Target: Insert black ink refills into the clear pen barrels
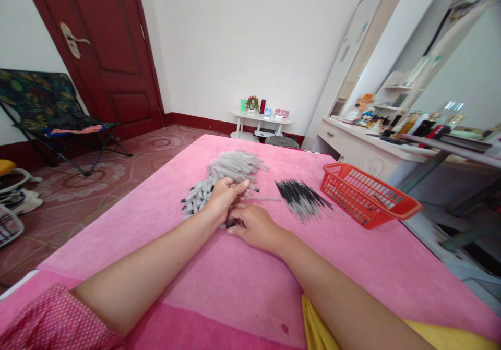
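Note:
My left hand [225,200] is closed at the near edge of a pile, with the thumb and forefinger around a grey pen barrel [253,188] with a dark end. Just below it, my right hand [258,227] has its fingers curled and pinched at a small dark thing I cannot make out, partly hidden by the fingers. Behind the left hand lie many grey pen barrels [238,162]. Shorter grey pen caps [198,196] are heaped to its left. A bundle of thin black-and-clear pen refills [300,197] lies fanned out to the right.
A red plastic basket [366,196] stands on the pink cloth [164,219] at the table's right side. One pale thin stick [265,198] lies between pile and refills. Yellow fabric [317,324] is at the near edge. Beyond are a dresser, a small white stand and a folding chair.

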Tool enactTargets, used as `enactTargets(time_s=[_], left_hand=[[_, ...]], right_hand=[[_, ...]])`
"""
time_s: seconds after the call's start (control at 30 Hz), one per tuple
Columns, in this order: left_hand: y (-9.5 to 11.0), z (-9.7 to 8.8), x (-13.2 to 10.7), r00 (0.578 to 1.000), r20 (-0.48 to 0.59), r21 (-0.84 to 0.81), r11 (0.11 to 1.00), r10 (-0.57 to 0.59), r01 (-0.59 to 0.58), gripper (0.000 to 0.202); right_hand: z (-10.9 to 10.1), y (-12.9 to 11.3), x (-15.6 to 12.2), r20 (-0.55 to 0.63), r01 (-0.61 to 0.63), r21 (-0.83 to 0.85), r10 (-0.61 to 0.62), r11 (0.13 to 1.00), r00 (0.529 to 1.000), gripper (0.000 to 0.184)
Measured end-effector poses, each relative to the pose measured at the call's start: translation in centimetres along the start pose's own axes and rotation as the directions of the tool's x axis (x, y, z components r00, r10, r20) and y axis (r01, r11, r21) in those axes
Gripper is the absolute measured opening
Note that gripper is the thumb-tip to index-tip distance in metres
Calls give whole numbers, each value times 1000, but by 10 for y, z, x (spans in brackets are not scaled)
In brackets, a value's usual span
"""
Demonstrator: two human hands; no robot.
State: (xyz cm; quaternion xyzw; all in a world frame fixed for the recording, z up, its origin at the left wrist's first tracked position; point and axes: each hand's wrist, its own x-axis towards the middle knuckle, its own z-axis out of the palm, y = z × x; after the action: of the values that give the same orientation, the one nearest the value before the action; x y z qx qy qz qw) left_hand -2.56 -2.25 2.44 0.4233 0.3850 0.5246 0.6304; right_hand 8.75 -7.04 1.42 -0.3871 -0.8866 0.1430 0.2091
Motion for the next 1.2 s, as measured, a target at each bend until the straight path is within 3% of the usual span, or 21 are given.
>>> enactTargets(time_s=[1.2], left_hand=[[-2,0,0,1000,15,5,1000,6,-6,33]], right_hand=[[4,0,1,-2,-9,1,9,1000,1000,10]])
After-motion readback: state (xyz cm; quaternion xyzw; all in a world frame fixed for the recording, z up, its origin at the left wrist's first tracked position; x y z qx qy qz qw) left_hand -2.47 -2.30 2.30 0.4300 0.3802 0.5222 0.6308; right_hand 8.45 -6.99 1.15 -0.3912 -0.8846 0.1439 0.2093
